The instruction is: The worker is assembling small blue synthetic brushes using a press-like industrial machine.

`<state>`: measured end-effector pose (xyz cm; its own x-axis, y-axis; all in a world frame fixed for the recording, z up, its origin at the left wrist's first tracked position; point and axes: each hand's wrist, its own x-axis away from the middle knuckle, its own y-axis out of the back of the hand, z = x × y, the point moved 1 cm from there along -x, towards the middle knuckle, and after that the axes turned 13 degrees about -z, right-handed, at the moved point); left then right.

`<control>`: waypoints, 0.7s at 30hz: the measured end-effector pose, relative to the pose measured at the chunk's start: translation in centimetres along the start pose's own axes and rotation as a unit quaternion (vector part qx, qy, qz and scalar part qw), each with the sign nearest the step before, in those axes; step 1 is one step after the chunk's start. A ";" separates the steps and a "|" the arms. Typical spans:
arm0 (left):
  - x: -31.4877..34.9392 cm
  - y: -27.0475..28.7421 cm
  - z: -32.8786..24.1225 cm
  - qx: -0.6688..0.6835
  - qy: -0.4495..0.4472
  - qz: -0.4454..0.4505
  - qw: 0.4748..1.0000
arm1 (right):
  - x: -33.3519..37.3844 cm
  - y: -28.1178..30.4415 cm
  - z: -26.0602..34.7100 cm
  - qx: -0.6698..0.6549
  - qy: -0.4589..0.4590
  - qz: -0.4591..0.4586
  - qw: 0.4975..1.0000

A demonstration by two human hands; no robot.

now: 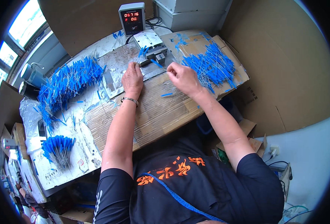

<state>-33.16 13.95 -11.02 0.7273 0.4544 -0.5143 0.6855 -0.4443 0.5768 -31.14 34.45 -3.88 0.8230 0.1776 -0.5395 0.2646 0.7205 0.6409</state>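
In the upper middle of the frame, the left hand (133,78) is curving its fingers beside the metal fixture (150,40); whether they are grasping something, I cannot tell. Between both hands, a blue stick (156,64) is slanting near the fixture. The right hand (184,78) is curling its fingers just beside it, but any pinch is staying unclear. A pile (211,65) at upper right and a heap (69,86) at left are flanking the fixture, probably for easy reach.
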 end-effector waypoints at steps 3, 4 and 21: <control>0.0 -0.2 -0.3 0.000 0.009 0.015 1.000 | 0.7 -4.2 -2.0 -0.044 -0.117 0.020 0.992; -0.1 -0.1 -0.3 -0.002 0.010 0.014 1.000 | 0.7 -5.0 -2.6 -0.046 -0.117 0.022 0.992; -0.2 0.0 -0.4 -0.023 -0.002 0.011 1.000 | -0.1 -7.6 -5.0 -0.072 -0.156 -0.011 0.985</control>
<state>-33.28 14.14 -10.68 0.7424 0.4420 -0.5035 0.6671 -0.4180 0.6166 -35.77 32.25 -11.39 0.9382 -0.0366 -0.3442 0.2282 0.8133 0.5353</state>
